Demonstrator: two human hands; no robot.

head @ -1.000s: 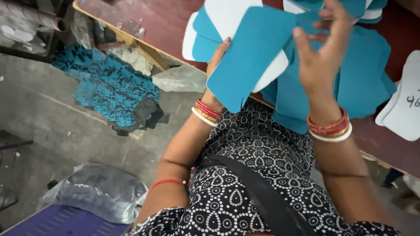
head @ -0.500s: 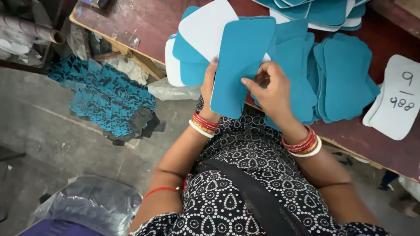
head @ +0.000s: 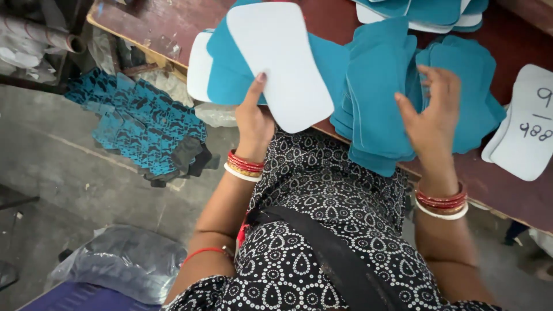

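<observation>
1. On the grey floor at far left – a heap of teal offcuts [head: 138, 124]; below it, a grey plastic bag [head: 124, 262].
2. Left hand [head: 252, 118] raised at the table edge, thumb and fingers pinched on a fan of padded pieces – white piece [head: 282, 60] uppermost, teal ones behind.
3. Dark red table [head: 173, 26] under the fan.
4. Teal stack [head: 377, 98] lying flat on the table, just beside the fan.
5. Right hand [head: 435, 112] over the stack, fingers spread and loose, gripping nothing; contact with the top piece unclear.
6. White marked piece [head: 527, 129] at far right.
</observation>
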